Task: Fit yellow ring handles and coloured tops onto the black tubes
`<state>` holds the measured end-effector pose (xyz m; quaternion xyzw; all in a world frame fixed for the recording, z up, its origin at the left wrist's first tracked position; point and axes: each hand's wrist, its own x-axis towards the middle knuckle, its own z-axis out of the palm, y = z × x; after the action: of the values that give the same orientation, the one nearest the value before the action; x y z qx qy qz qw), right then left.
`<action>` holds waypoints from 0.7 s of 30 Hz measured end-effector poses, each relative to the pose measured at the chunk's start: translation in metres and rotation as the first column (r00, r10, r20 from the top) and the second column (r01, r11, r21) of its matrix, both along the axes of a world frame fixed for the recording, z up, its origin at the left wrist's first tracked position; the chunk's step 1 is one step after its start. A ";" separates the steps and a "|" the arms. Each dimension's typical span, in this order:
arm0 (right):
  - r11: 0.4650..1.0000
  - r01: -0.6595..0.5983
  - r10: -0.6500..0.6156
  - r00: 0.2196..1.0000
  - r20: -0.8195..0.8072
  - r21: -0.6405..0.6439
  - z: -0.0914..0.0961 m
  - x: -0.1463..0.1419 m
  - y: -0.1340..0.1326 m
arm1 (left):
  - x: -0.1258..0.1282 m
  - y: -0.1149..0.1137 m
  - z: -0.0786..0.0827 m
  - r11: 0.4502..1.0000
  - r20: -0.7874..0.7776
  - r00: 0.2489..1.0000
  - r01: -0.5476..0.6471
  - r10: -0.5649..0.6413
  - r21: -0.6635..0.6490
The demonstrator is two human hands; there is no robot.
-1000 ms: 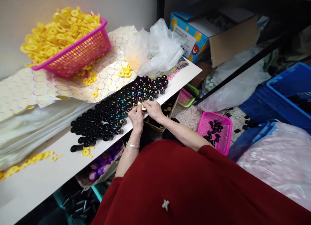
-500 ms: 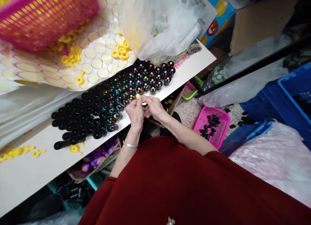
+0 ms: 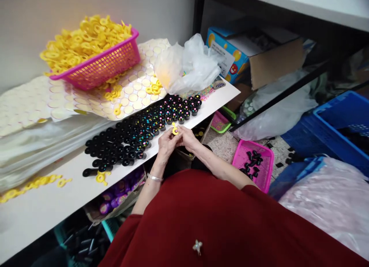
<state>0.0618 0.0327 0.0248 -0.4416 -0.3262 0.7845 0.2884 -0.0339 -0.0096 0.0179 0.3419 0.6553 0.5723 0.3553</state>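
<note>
Close together at the front edge of the white table, my left hand (image 3: 166, 145) and my right hand (image 3: 188, 139) pinch a small yellow plastic ring piece (image 3: 173, 133) between them. It has a short tab and a dark centre with a pink spot. Whatever sits beneath the ring is hidden by my fingers. Just beyond my hands stand rows of small black cups (image 3: 134, 125). Many cups hold tiny coloured bits, with pink dots on those at the right. A few yellow ring pieces (image 3: 101, 177) lie near the cups at the left.
A pink basket (image 3: 115, 61) heaped with yellow rings stands on a circle-patterned sheet (image 3: 134, 96). Clear plastic bags (image 3: 196, 63) lie at the table's far end. Below are a pink basket (image 3: 269, 163) of black parts, blue crates (image 3: 331, 109) and a carton of purple items (image 3: 113, 199).
The ring piece, mostly covered by fingers before, now shows its face between my hands. My head view has shifted, bringing more of the wall and the yellow-filled basket into sight.
</note>
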 end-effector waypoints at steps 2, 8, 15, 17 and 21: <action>1.000 0.014 -0.015 0.998 -0.066 -0.027 0.005 0.012 -0.010 | -0.001 -0.006 0.001 0.994 -0.133 0.986 0.104 -0.100 0.026; 0.996 -0.088 0.084 0.991 -0.104 -0.029 0.014 0.042 -0.028 | 0.005 -0.020 0.007 0.949 -0.335 0.912 0.291 -0.237 0.122; 0.982 -0.123 0.081 0.959 -0.270 -0.143 -0.004 0.062 -0.017 | 0.019 -0.034 0.019 0.865 -0.255 0.876 0.462 -0.410 0.194; 0.973 -0.208 0.161 0.920 -0.358 -0.097 -0.004 0.067 -0.016 | 0.019 -0.035 0.017 0.864 -0.273 0.869 0.469 -0.413 0.184; 0.949 -0.314 0.299 0.844 -0.445 0.043 0.000 0.078 -0.016 | 0.020 -0.037 0.014 0.823 -0.390 0.800 0.546 -0.456 0.157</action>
<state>0.1403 0.0164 0.0246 -0.1967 -0.3050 0.9056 0.2195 -0.0142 -0.0467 0.0318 0.6401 0.5094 0.4713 0.3296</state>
